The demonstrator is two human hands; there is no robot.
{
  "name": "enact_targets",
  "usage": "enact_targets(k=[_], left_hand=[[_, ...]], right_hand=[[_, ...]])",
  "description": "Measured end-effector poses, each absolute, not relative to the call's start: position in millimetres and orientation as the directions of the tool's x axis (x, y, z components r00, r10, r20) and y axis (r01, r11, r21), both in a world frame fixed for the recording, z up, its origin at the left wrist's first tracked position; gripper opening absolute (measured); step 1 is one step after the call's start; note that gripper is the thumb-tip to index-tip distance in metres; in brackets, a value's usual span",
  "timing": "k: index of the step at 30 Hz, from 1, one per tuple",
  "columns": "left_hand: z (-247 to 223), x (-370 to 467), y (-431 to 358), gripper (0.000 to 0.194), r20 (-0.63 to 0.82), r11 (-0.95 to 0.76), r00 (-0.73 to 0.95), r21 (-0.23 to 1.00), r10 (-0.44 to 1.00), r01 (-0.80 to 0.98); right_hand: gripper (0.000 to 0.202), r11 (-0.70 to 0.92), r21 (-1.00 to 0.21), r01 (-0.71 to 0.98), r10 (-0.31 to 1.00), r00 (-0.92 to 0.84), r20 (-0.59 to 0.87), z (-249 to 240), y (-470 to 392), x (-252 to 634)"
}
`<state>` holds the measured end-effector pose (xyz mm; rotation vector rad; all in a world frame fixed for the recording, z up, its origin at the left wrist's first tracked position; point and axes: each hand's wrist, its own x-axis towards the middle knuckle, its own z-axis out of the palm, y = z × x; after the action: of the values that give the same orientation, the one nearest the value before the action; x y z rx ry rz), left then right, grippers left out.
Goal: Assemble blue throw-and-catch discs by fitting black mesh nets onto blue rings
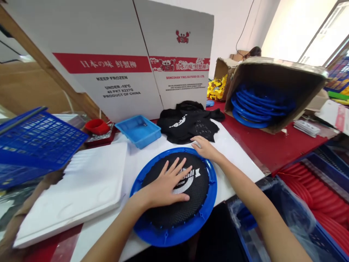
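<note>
A round blue plastic ring (211, 182) lies on the white work surface before me, with black mesh fabric (166, 214) filling its middle. White lettering is printed on the mesh, partly covered by my fingers. My left hand (169, 182) rests flat on the mesh, its fingers spread. At the ring's far right rim is my right hand (205, 148), fingers slightly bent with a gap between them; nothing shows in its grasp. Just beyond the fingertips lies a loose pile of black printed fabric (188, 125).
A light-blue tray (140, 131) and a white foam lid (92, 185) stand left. Further left are a blue basket (40, 138) and a red bowl (97, 126). A carton (283, 69) holds blue rings (253, 105) at right. Below it, a crate holds red rings (319, 189).
</note>
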<state>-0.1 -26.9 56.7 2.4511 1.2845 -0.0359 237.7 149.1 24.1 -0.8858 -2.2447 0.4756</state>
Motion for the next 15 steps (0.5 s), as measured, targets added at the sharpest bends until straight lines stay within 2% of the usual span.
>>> enact_targets(k=[4,7,10,15], left_hand=[[52.9,0.9,-26.5,0.101,-0.205,-0.516,0.581,0.295,0.788,0.804],[49.4,2.3,-26.7,0.102,-0.187,-0.516,0.579,0.297,0.793,0.803],[47.0,3.6,-26.8,0.104,-0.197,-0.500,0.563,0.294,0.802,0.815],[49.1,5.1,-27.3,0.104,-0.212,-0.486,0.558,0.311,0.802,0.816]], right_hand=[[0.034,0.630,-0.488,0.604,0.763,-0.365,0.533,32.0,180.3,277.9],[0.042,0.475,-0.474,0.741,0.795,-0.132,0.591,53.3,213.1,335.1],[0.051,0.327,-0.444,0.834,0.785,0.021,0.619,90.3,244.5,404.1],[0.069,0.112,-0.403,0.908,0.767,0.179,0.616,159.8,286.3,498.7]])
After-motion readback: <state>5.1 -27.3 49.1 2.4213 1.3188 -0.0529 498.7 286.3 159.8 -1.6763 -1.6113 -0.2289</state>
